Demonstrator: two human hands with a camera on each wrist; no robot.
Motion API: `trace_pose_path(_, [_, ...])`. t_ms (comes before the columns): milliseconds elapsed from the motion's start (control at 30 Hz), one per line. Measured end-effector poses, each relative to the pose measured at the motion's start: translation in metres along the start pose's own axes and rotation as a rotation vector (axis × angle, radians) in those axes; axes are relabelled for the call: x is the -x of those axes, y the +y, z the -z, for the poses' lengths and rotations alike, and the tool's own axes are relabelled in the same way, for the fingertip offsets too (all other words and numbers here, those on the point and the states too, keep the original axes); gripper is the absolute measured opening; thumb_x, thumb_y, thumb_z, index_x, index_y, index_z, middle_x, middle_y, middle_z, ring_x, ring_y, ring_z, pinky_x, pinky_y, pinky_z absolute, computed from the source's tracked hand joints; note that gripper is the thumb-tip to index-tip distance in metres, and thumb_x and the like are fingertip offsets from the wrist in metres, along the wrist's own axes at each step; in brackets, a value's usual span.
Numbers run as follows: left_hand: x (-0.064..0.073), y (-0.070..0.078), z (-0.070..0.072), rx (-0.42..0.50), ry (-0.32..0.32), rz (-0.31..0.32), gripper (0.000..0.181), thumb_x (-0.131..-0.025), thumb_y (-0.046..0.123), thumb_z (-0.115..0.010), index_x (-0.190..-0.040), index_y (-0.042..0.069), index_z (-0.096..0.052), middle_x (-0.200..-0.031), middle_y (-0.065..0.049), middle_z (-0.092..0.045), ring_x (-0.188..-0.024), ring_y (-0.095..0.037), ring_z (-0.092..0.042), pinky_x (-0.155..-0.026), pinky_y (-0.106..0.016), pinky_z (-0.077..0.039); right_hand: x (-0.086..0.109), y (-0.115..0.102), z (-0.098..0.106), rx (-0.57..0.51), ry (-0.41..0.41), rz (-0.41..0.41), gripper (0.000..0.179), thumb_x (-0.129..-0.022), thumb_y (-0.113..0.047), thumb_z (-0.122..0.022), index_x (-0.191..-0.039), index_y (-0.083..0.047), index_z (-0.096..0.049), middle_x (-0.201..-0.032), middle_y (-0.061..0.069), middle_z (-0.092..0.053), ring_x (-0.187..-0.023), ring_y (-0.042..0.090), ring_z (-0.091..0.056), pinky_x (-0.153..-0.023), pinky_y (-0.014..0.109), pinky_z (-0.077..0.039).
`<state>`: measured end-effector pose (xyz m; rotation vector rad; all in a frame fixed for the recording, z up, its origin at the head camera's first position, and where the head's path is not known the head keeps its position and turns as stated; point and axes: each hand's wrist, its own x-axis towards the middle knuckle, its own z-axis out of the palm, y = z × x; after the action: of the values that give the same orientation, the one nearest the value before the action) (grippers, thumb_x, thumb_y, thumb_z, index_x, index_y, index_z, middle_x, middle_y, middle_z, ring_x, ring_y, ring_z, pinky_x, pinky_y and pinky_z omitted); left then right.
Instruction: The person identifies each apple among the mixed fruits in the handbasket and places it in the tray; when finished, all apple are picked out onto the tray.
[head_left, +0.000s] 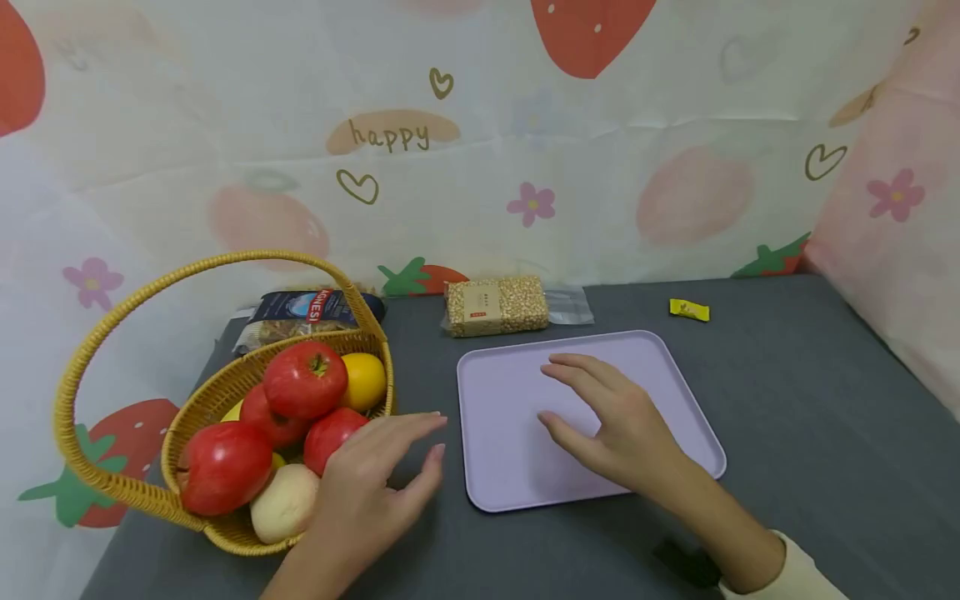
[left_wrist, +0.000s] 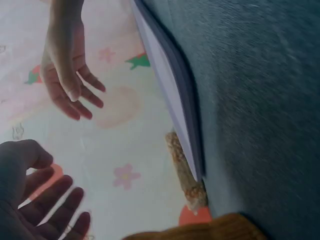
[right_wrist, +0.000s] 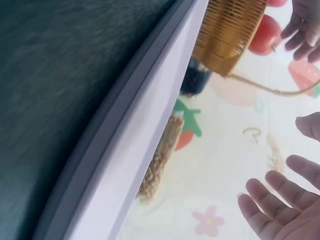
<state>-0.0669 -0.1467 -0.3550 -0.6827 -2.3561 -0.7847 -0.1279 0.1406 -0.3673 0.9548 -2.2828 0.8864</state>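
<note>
My left hand (head_left: 369,492) hovers at the right side of a yellow wicker basket (head_left: 197,402), fingers relaxed and holding nothing. Inside the basket lie several red apples (head_left: 304,380), a yellow lemon-like fruit (head_left: 365,381) and a pale round fruit (head_left: 286,502). Over a lilac tray (head_left: 501,454) my right hand (head_left: 624,425) is raised, its fingers spread and nothing in its grasp. Both wrist views show the hands apart from each other, with the left hand (left_wrist: 42,200) and right hand (right_wrist: 285,210) loosely extended.
Behind the tray lies a vacuum-packed bag of beige grains (head_left: 498,306). A dark blue package marked AGNESI (head_left: 300,312) is behind the basket. At the back right is a small yellow wrapped candy (head_left: 689,310). A printed cloth (head_left: 480,192) hangs behind the grey table (head_left: 810,433).
</note>
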Motion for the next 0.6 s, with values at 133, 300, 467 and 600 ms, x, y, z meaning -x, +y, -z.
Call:
trace_pose_path(133, [0.007,-0.005,0.007,0.043,0.103,-0.027,0.027,-0.085,0.018,-0.076,-0.112,0.013,-0.075,-0.104,0.002,-0.074,-0.085,-0.016,-0.066,-0.084,-0.023,-0.053,-0.009,-0.004,-0.011,-0.047,-0.006,0.007,0.045,-0.084,-0.021,-0.080,-0.125,-0.009,-0.067,-0.129,0.004,-0.063,-0.119,0.020,-0.060,-0.095,0.042,-0.052])
trace_pose_path(300, [0.016,-0.013,0.015,0.054,0.255,-0.064,0.031,-0.095,0.035,-0.068,-0.105,0.007,-0.077,-0.095,-0.003,-0.074,-0.079,-0.020,-0.064,-0.089,-0.014,-0.048,-0.020,-0.008,-0.027,-0.083,-0.007,0.038,0.046,-0.082,-0.021,-0.082,-0.124,-0.008,-0.067,-0.127,0.005,-0.064,-0.117,0.019,-0.061,-0.093,0.041,-0.053])
trace_pose_path(467, [0.032,-0.017,0.027,0.014,0.351,-0.007,0.040,-0.095,0.043,-0.068,-0.101,0.004,-0.077,-0.093,-0.008,-0.074,-0.081,-0.021,-0.062,-0.094,-0.013,-0.045,-0.030,-0.014,-0.042,-0.101,0.010,0.071,0.046,-0.082,-0.020,-0.083,-0.123,-0.008,-0.066,-0.125,0.005,-0.065,-0.115,0.019,-0.062,-0.091,0.040,-0.054])
trace_pose_path(600, [0.044,-0.017,0.038,-0.001,0.371,0.090,0.031,-0.086,0.030,-0.080,-0.101,0.003,-0.077,-0.093,-0.010,-0.073,-0.085,-0.017,-0.062,-0.095,-0.013,-0.045,-0.039,-0.020,-0.052,-0.122,-0.014,0.076,0.045,-0.083,-0.021,-0.082,-0.123,-0.008,-0.066,-0.125,0.003,-0.064,-0.117,0.016,-0.060,-0.094,0.036,-0.053])
